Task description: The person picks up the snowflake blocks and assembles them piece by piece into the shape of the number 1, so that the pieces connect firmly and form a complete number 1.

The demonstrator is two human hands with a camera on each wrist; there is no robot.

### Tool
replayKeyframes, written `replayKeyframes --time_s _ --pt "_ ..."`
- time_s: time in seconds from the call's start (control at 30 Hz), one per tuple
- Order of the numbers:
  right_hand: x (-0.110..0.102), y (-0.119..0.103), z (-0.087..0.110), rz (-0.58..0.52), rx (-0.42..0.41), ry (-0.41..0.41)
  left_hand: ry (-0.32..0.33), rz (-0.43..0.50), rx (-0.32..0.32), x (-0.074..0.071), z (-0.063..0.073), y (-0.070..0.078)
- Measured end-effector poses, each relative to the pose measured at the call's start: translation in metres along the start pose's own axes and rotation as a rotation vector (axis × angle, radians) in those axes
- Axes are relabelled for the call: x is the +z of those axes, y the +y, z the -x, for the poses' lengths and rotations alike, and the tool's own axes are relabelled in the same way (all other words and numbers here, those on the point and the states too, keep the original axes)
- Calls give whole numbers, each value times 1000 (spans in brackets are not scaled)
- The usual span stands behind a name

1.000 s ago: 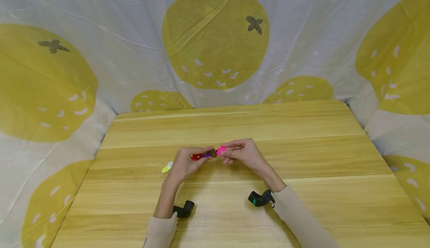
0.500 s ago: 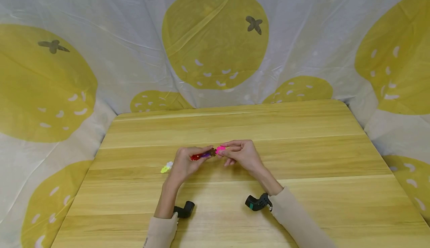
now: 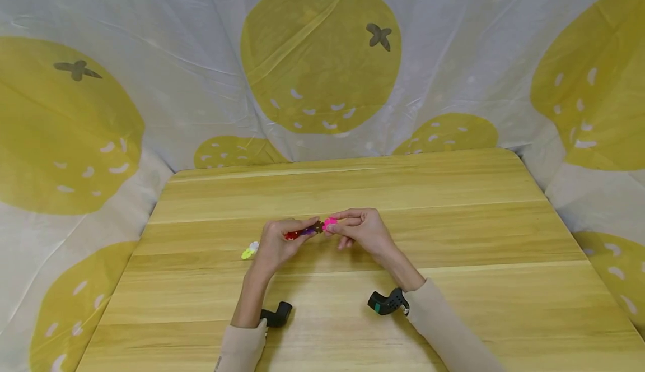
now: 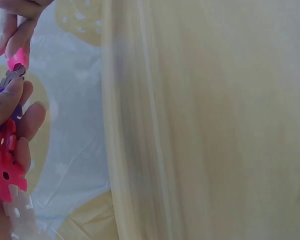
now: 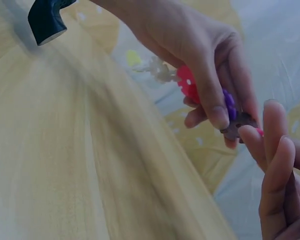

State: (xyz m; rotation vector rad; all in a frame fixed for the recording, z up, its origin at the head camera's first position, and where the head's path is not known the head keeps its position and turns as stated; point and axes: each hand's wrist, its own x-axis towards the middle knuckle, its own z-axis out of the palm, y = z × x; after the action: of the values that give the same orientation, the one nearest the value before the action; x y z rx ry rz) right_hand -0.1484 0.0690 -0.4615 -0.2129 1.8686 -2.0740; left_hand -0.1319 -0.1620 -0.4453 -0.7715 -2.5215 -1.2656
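A chain of interlocking snowflake discs runs through the left hand (image 3: 274,246), whose thumb and fingers grip its middle. The red disc (image 4: 6,172), purple disc (image 5: 230,104) and brown disc (image 3: 318,227) lie along that grip. Past the hand's outer side extend a white disc (image 5: 161,70) and a yellow disc (image 3: 247,254). In the head view, the right hand (image 3: 372,236) pinches a pink disc (image 3: 330,224) between thumb and fingers, against the brown disc's edge. Fingers hide most of the pink disc in the right wrist view; whether the two are fully slotted I cannot tell.
Both hands are above a wooden table (image 3: 453,209). Black wrist-worn devices sit at the left cuff (image 3: 277,314) and right cuff (image 3: 387,302). Behind the table hangs a pale cloth (image 3: 453,52) with yellow fruit prints.
The right hand has shifted slightly left with the pink disc, and its wrist device has moved a little left too. The left hand keeps its grip, almost still.
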Motion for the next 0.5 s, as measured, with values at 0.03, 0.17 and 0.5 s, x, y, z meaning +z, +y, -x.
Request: replayKeyframes --time_s 0.03,0.17,0.5 --pt "1 0 0 -8 -5 4 5 -3 5 0 0 0" --pt "3 2 -1 -29 -3 18 24 -11 18 1 0 -1" --pt "0 1 -3 -83 88 5 11 13 27 1 -1 0"
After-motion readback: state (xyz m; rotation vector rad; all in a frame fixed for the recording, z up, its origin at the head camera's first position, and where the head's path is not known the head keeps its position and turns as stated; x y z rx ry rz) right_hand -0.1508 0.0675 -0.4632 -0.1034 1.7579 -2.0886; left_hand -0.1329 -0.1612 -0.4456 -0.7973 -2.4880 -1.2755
